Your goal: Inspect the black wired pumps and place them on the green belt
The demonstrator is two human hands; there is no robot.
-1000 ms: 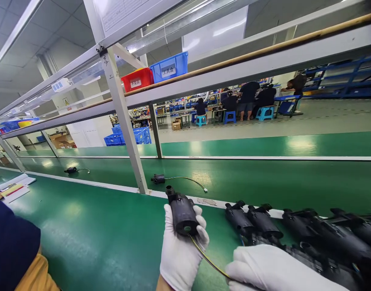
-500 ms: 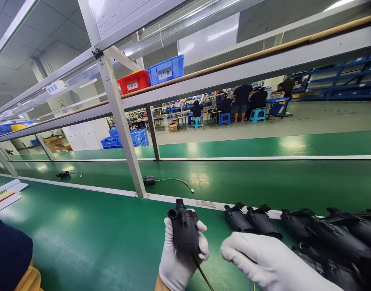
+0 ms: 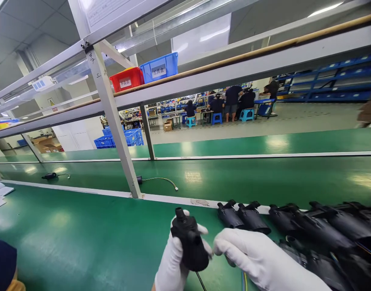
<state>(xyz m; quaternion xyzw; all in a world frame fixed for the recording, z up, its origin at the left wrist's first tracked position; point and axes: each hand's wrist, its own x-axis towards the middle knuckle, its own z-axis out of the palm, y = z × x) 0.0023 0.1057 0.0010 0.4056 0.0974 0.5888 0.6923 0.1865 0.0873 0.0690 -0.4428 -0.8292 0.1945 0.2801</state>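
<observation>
My left hand point(image 3: 170, 258), in a white glove, is wrapped round a black pump point(image 3: 193, 246) with short pipe ports and a thin dark cable below. The pump is tilted, one port pointing up. Just right of it, my gloved right hand point(image 3: 248, 252) has its fingers curled together. A small dark bit shows under its fingertips, and blue and yellow wires point(image 3: 244, 281) hang below. What those fingers hold is hidden. Several more black pumps point(image 3: 253, 218) lie on the green bench to the right, partly behind my right hand.
A white strip point(image 3: 167, 199) edges the green bench point(image 3: 82, 234). Beyond it lie two more wired pumps, one beside the upright post point(image 3: 112, 121). Red point(image 3: 126, 79) and blue bins point(image 3: 159, 68) stand on the shelf above. Part of a person in dark clothing point(image 3: 2, 258) is at lower left.
The pump in my left hand has turned, its ports now facing differently and its round end toward the lower right. My right hand has moved slightly left, closer to it. The view has shifted right.
</observation>
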